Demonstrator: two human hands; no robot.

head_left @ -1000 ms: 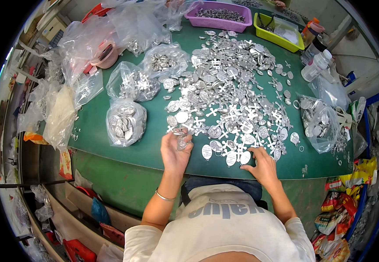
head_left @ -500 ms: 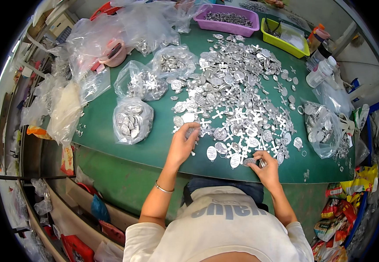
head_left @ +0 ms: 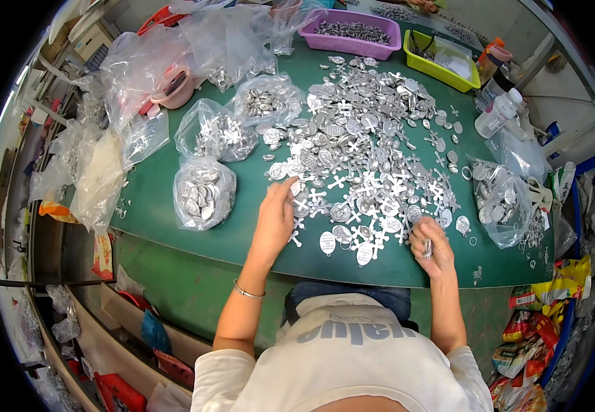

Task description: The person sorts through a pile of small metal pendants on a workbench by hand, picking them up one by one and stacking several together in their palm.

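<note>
A wide pile of silver-coloured oval medals and small crosses (head_left: 373,147) covers the middle of the green table (head_left: 256,248). My left hand (head_left: 275,218) reaches to the pile's left edge, fingers stretched forward, their tips at an oval medal (head_left: 297,186). Any piece under those fingers is hidden. At the pile's near right side, my right hand (head_left: 437,251) is curled closed around several small metal medals (head_left: 427,248), which partly show between its fingers. Between the hands, two pale oval medals (head_left: 327,242) lie close to the table's front edge.
Clear bags of medals (head_left: 205,193) and crosses (head_left: 225,135) stand left of the pile. At the back are a purple basket (head_left: 350,47) of metal parts and a yellow-green tray (head_left: 441,74). A white bottle (head_left: 498,114) and another medal bag (head_left: 503,204) stand right.
My left hand has moved slightly left and away from me along the pile's edge. My right hand has lifted from the oval medal by the front edge, shifted right and curled closed.
</note>
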